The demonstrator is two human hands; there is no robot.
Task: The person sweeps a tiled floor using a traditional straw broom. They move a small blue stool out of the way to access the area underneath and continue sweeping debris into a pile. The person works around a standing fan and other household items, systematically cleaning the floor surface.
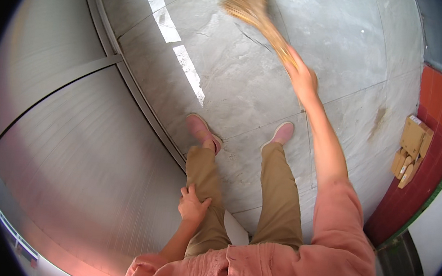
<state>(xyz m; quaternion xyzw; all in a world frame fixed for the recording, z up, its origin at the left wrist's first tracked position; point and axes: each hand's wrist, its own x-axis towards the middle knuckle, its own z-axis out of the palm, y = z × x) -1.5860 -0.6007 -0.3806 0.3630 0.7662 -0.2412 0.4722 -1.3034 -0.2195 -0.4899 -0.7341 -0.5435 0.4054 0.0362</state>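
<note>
A short straw hand broom [250,5] reaches out over the grey floor, its fanned bristles blurred by motion near the top of the view. My right hand [304,79], arm stretched forward, is closed round the broom's handle. On my left thigh, just above the knee, rests my left hand [193,204]. Its fingers are spread over the tan trouser leg [206,176] and hold nothing. Whether the bristles touch the floor, I cannot tell.
Ribbed metal panels [85,162] rise close on my left. At the right, cardboard boxes [413,138] lie on a red ledge [390,207]. The concrete floor [342,43] has joint lines, a brown stain [378,121] and bright strips of light [161,15].
</note>
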